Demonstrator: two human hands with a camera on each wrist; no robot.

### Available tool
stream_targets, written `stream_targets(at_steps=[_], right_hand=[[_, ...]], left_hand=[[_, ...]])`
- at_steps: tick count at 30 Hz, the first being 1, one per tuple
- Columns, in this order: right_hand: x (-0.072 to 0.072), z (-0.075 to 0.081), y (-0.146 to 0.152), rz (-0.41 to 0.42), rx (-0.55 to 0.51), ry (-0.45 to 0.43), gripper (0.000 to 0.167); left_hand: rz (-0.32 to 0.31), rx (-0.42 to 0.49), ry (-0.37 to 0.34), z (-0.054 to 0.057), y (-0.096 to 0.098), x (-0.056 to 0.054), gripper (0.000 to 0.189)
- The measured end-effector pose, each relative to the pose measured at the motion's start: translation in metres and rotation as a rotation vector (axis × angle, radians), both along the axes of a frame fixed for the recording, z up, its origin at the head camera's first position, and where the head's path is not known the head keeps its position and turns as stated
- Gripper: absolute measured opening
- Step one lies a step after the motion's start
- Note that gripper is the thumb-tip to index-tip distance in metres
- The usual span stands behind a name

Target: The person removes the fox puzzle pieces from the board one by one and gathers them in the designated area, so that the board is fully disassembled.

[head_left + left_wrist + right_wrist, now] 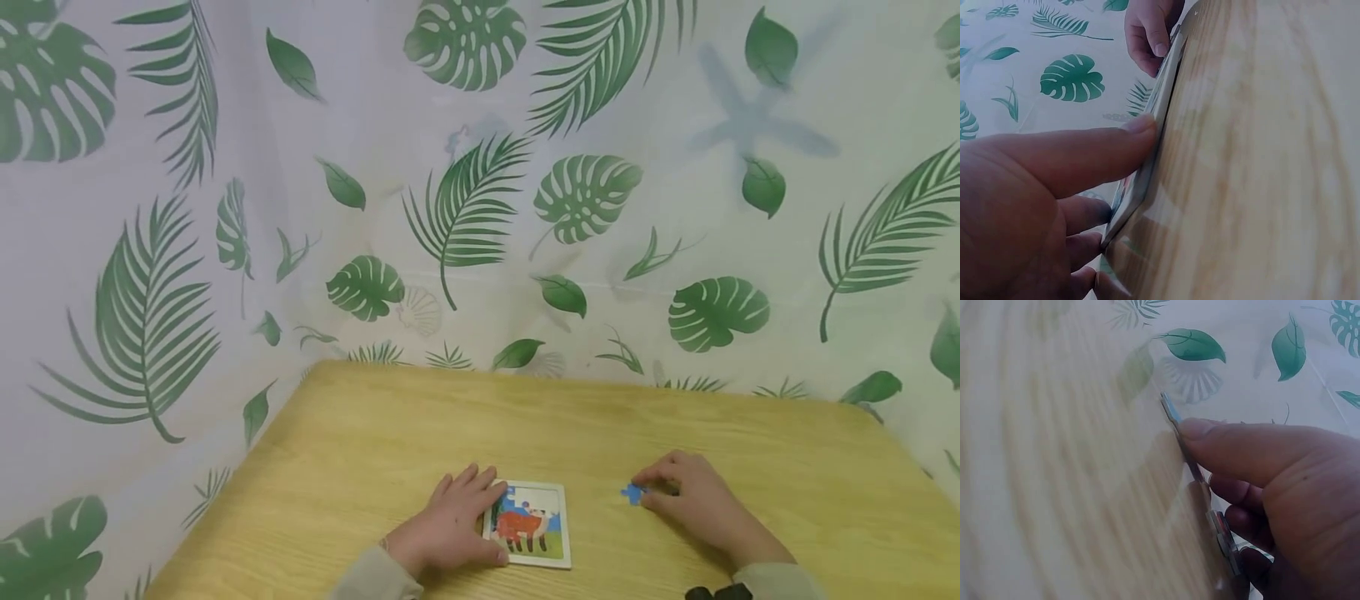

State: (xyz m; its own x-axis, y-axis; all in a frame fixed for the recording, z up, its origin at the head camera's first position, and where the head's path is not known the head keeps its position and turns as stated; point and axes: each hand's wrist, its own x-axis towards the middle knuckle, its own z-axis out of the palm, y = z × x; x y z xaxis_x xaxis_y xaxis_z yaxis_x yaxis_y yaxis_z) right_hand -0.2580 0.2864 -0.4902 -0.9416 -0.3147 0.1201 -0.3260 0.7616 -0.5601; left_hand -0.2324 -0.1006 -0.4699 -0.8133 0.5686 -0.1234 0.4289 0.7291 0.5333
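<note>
While left hand (452, 521) rests spread on the puzzle (551, 547), right hand (696, 502) pinches blue piece (631, 493); I judge animal (519, 527) mostly laid, top gap (547, 499) unfilled.

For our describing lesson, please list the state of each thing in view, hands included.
Puzzle board: flat on the table, partly filled, unfilled at its far right corner.
Blue puzzle piece: outside the board, pinched.
Left hand: resting on the board's left side, fingers extended.
Right hand: pinching the blue piece.
Thin item by the right hand: partly hidden, unclear.
</note>
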Motion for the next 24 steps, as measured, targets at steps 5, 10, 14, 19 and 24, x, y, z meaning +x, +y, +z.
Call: stream_targets(at_steps=[5, 10, 14, 19, 24], right_hand=[[-0.0006, -0.0039, 0.0006, 0.01, -0.016, -0.006, 0.021], [-0.0008, -0.0034, 0.0036, 0.008, -0.027, -0.001, 0.02], [-0.0014, -0.0006, 0.005, 0.015, -0.034, 0.011, 0.021], [-0.0005, 0.002, 0.0025, 0.02, -0.073, -0.002, 0.025], [0.0031, 0.0041, 0.003, 0.025, -0.083, -0.008, 0.028]], left_hand=[[-0.003, 0.002, -0.002, -0.0038, -0.0018, 0.0, 0.092], [0.006, 0.012, -0.002, -0.0048, -0.0007, -0.0013, 0.092], [0.004, 0.019, -0.011, -0.0025, 0.0002, -0.0028, 0.092], [0.014, 0.022, 0.001, -0.0029, -0.0016, -0.0025, 0.093], [0.006, 0.051, -0.01, -0.0046, -0.0018, -0.0025, 0.094]])
